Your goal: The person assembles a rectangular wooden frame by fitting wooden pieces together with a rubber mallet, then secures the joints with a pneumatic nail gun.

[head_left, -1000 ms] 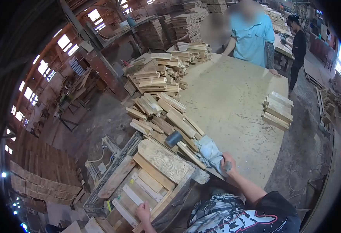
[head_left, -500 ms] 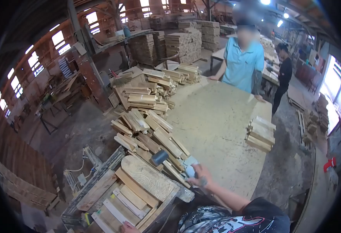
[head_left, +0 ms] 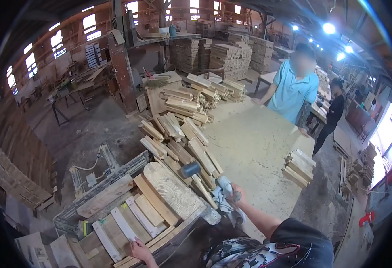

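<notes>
1. On my feed, my right grip [head_left: 237,196] is closed around a bunched cloth [head_left: 222,203] at the near edge of the bench [head_left: 254,143]; folds show beside the fingers and hang below them.
2. I judge the cloth light, limp and hard to damage. Its gathered middle looks the surest place to hold, since a loose corner would let it trail.
3. The mallet [head_left: 199,184] lies just beside the cloth, its handle end near my right grip; its dark head looks like the heavy part.
4. My left grip [head_left: 141,251] is at the near end of a pale strip [head_left: 123,224] inside the wooden frame [head_left: 172,233]. The fingers are curled, but I cannot tell whether they pinch it or only rest there.
5. The strip looks stiff and fairly light; I would take it by its long edges.
</notes>
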The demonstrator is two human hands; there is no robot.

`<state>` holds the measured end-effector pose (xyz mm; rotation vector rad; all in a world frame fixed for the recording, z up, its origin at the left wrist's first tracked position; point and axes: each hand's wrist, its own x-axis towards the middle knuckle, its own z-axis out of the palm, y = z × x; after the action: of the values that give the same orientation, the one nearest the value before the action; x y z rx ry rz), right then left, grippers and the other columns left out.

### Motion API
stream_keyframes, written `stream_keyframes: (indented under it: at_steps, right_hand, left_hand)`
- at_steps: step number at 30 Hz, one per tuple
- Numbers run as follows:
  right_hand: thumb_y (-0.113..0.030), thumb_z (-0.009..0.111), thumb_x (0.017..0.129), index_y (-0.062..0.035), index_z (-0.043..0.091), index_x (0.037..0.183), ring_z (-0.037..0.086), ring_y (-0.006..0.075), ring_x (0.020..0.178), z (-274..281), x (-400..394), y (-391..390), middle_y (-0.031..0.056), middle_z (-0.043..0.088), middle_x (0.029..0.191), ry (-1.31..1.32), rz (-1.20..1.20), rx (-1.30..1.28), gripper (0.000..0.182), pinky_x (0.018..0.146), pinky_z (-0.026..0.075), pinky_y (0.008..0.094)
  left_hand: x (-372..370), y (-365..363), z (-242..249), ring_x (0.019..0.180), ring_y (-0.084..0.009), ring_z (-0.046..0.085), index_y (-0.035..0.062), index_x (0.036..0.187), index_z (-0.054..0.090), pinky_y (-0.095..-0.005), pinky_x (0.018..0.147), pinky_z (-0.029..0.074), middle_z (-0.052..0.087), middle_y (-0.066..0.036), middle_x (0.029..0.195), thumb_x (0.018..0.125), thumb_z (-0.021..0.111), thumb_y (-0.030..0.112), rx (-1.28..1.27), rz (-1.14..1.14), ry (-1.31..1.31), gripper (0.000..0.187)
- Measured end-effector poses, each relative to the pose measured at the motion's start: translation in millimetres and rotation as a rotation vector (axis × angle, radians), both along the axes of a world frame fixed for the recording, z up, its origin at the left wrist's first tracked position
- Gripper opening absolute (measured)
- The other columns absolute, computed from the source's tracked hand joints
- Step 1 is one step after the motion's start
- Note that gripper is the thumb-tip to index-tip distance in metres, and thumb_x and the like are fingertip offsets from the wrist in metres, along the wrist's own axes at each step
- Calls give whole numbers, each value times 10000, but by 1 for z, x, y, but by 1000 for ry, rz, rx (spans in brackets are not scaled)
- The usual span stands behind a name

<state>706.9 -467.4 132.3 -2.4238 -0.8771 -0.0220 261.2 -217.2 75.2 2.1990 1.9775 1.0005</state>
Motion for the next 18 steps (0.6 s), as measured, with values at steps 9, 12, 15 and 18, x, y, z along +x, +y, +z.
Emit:
stream_keyframes:
  at_steps: [9,12,15,18]
  right_hand:
    - [-264,581,949,-100,701,888,660,335,807,17,37,-75,173,679,838,9,-561,339,213,743,511,427]
    - [-263,608,936,-93,691,926,656,325,824,9,30,-33,171,672,873,-130,-365,416,189,751,511,422]
    - [-259,626,912,-84,666,1014,639,357,866,14,9,29,179,650,956,36,-247,399,206,772,508,434]
    - [-215,610,896,-83,671,998,625,358,867,-49,8,45,168,629,946,-109,-259,385,178,793,497,447]
  left_hand:
    - [1,-1,7,656,-398,597,0,678,583,-534,576,410,606,-195,703,966,570,309,-62,-30,-32,424]
    - [8,-9,20,653,-433,605,-29,720,647,-525,613,447,610,-218,683,964,547,298,-22,-26,-4,420]
    - [7,-14,16,584,-319,589,69,794,711,-464,570,471,647,-128,657,914,579,314,128,-53,163,303]
    - [-3,-5,-8,558,-320,612,91,759,726,-455,549,477,653,-119,616,914,561,367,128,-49,290,357]
